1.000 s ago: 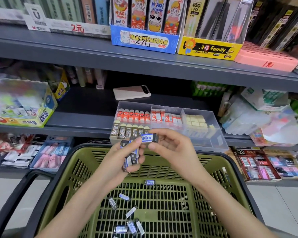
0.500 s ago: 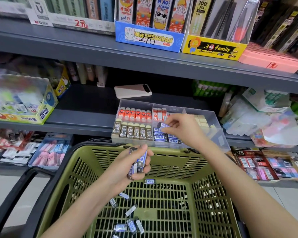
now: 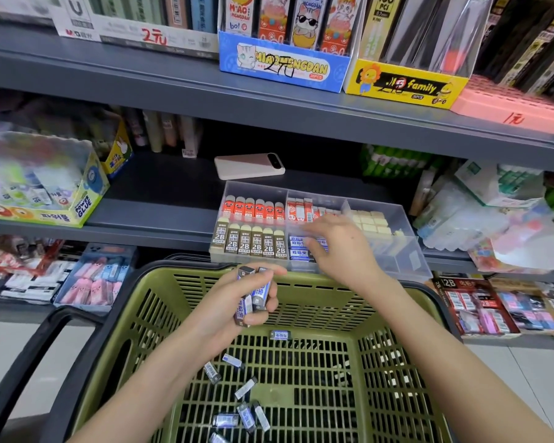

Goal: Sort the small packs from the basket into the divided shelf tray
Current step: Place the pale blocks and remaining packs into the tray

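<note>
Right hand [image 3: 343,251] opened over tray [image 3: 406,260] (beside 2B row [image 3: 256,246]), holding nothing; left hand [image 3: 234,302] grips blue packs [image 3: 253,292].

- Pink phone [image 3: 249,166] flat on the middle shelf, centre frame.
- Blue cat-printed box [image 3: 282,67], upper centre; yellow box [image 3: 403,86] just beside it.
- Glue box [image 3: 45,199], left edge.
</note>
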Demonstrator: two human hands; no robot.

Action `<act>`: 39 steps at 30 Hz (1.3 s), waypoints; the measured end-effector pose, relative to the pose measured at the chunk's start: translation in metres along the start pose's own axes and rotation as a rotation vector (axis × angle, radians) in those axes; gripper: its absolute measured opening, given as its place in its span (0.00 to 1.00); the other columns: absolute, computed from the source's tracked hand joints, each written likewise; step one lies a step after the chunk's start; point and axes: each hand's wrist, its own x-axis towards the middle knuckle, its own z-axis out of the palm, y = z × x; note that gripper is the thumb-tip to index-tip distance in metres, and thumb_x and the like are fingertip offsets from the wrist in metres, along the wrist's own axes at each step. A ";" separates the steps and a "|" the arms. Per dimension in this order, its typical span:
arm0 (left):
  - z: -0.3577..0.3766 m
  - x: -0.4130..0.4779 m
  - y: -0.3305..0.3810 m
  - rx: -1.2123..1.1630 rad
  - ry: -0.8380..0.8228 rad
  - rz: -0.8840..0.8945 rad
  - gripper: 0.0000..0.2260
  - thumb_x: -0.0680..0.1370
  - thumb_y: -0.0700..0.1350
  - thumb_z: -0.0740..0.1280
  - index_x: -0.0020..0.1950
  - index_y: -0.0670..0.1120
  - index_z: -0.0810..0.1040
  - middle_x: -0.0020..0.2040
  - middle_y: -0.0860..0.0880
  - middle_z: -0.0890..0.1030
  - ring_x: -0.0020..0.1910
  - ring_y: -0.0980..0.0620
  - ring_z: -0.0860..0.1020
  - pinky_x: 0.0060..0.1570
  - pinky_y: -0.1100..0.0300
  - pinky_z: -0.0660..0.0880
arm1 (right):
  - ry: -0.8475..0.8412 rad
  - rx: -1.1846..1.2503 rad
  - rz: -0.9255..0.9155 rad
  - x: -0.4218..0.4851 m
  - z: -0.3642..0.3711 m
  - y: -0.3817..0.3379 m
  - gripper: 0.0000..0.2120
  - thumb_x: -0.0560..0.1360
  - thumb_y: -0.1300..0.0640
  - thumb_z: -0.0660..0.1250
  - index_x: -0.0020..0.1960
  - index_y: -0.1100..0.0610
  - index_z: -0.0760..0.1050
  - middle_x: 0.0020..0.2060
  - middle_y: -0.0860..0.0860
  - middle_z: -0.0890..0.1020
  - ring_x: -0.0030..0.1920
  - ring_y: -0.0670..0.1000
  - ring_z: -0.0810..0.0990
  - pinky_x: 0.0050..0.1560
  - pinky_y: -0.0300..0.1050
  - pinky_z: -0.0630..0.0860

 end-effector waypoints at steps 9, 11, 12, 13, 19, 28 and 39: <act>0.002 -0.003 0.002 -0.122 -0.021 0.013 0.16 0.71 0.44 0.67 0.56 0.39 0.72 0.32 0.46 0.75 0.25 0.53 0.71 0.15 0.69 0.61 | -0.236 0.812 -0.069 -0.040 -0.005 -0.044 0.09 0.74 0.59 0.69 0.52 0.50 0.80 0.37 0.48 0.77 0.37 0.40 0.70 0.39 0.30 0.66; 0.003 -0.003 0.001 -0.124 -0.016 0.019 0.19 0.71 0.47 0.67 0.58 0.38 0.71 0.32 0.46 0.75 0.25 0.54 0.72 0.15 0.69 0.61 | -0.228 0.898 -0.026 -0.042 -0.005 -0.044 0.08 0.72 0.61 0.71 0.50 0.53 0.80 0.38 0.46 0.76 0.38 0.41 0.70 0.41 0.31 0.67; 0.004 -0.002 0.001 -0.125 -0.008 0.022 0.19 0.71 0.49 0.67 0.56 0.39 0.72 0.32 0.46 0.75 0.25 0.54 0.71 0.15 0.69 0.60 | -0.240 0.953 -0.006 -0.044 -0.005 -0.044 0.08 0.71 0.62 0.72 0.48 0.53 0.79 0.39 0.46 0.76 0.38 0.42 0.71 0.42 0.34 0.69; 0.004 -0.002 0.001 -0.126 0.001 0.029 0.19 0.70 0.51 0.67 0.54 0.39 0.72 0.32 0.46 0.75 0.25 0.54 0.71 0.15 0.69 0.60 | -0.246 1.038 0.015 -0.045 -0.007 -0.042 0.07 0.70 0.62 0.72 0.46 0.53 0.78 0.39 0.46 0.78 0.39 0.44 0.74 0.43 0.37 0.72; -0.001 -0.002 0.005 -0.155 0.005 0.061 0.14 0.73 0.52 0.65 0.46 0.42 0.71 0.33 0.44 0.74 0.26 0.53 0.70 0.16 0.69 0.60 | 0.145 1.125 0.257 -0.025 -0.025 -0.001 0.06 0.74 0.63 0.68 0.47 0.53 0.76 0.37 0.48 0.82 0.36 0.47 0.80 0.43 0.45 0.77; -0.002 -0.003 0.006 -0.120 -0.017 0.076 0.12 0.74 0.51 0.65 0.47 0.42 0.70 0.33 0.45 0.75 0.27 0.53 0.70 0.16 0.68 0.61 | 0.018 -0.008 -0.085 0.020 0.000 0.015 0.13 0.72 0.59 0.71 0.57 0.57 0.81 0.47 0.55 0.79 0.51 0.54 0.76 0.50 0.41 0.68; -0.003 -0.006 0.008 -0.110 -0.033 0.082 0.11 0.75 0.50 0.64 0.47 0.42 0.71 0.34 0.44 0.75 0.27 0.53 0.71 0.17 0.68 0.61 | 0.060 0.011 -0.138 0.018 0.007 0.009 0.13 0.72 0.67 0.68 0.55 0.59 0.81 0.48 0.56 0.81 0.51 0.56 0.74 0.54 0.46 0.69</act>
